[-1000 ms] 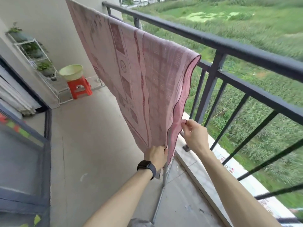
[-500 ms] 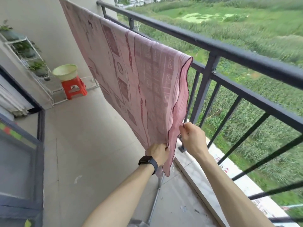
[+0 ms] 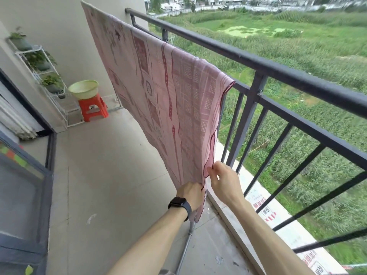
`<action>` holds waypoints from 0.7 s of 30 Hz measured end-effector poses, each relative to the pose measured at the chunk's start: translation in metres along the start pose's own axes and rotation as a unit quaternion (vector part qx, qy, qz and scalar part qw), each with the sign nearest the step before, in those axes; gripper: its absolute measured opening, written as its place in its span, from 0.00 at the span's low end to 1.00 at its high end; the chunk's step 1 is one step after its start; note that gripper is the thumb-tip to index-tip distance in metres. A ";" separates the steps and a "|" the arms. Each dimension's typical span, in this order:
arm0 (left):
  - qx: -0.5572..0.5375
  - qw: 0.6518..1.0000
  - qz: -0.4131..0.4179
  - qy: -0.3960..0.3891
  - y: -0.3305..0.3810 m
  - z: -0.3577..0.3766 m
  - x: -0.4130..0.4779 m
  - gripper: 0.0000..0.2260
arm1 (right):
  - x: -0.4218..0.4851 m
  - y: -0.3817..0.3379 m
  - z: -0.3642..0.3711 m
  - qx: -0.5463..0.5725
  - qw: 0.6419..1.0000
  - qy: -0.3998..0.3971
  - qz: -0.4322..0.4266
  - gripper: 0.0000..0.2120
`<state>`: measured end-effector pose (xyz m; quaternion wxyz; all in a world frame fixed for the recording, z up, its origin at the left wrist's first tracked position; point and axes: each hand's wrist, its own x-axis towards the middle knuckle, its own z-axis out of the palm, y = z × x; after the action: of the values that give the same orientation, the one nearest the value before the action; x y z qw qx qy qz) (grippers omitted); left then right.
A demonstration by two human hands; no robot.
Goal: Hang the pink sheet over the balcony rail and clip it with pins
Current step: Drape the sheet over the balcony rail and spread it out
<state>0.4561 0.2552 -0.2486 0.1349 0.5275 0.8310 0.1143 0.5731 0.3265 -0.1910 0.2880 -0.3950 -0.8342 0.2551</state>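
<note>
The pink patterned sheet (image 3: 158, 96) hangs folded over a bar beside the dark balcony rail (image 3: 278, 70), its near edge facing me. My left hand (image 3: 191, 195), with a black watch on the wrist, grips the lower near corner of the front layer. Just to its right, my right hand (image 3: 223, 180) pinches the edge of the back layer, slightly higher. Both hands hold the two layers close together near the bottom. No pins are visible.
A red stool (image 3: 93, 108) with a pale green basin (image 3: 83, 89) stands at the far end, next to a white plant rack (image 3: 42, 66). A thin metal pole (image 3: 186, 249) leans below the sheet. Glass doors line the left side.
My view has lifted slightly and the sheet's bottom edge has been drawn down and evened. Both hands stay on the sheet's lower edges, closer together than before.
</note>
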 end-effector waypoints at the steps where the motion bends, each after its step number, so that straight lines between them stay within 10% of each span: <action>1: 0.001 1.000 -0.007 -0.007 0.002 0.000 0.000 0.20 | 0.000 0.001 0.000 -0.004 1.000 -0.005 0.003 0.21; 7: -0.050 0.988 0.035 -0.143 -0.001 -0.043 0.007 0.12 | 0.014 0.001 -0.020 -0.001 0.999 -0.046 0.024 0.04; 9: -0.043 0.991 0.025 -0.122 -0.008 -0.076 0.009 0.16 | 0.018 0.000 -0.033 0.027 0.999 -0.029 0.031 0.14; 13: -0.072 0.989 0.042 0.124 -0.010 -0.162 0.011 0.08 | 0.030 -0.029 -0.064 0.110 0.991 0.079 0.014 0.15; 17: -0.123 0.885 0.168 0.417 0.023 -0.237 0.018 0.16 | 0.044 -0.075 -0.079 0.136 0.979 0.151 -0.033 0.16; 21: 0.016 0.879 0.259 0.401 0.056 -0.286 0.037 0.20 | 0.060 -0.103 -0.077 0.072 0.981 0.174 -0.049 0.15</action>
<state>0.3893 0.2986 0.0346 -0.2525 0.6350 0.6495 0.3335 0.5414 0.3321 -0.0530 0.4682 -0.3701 -0.7695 0.2274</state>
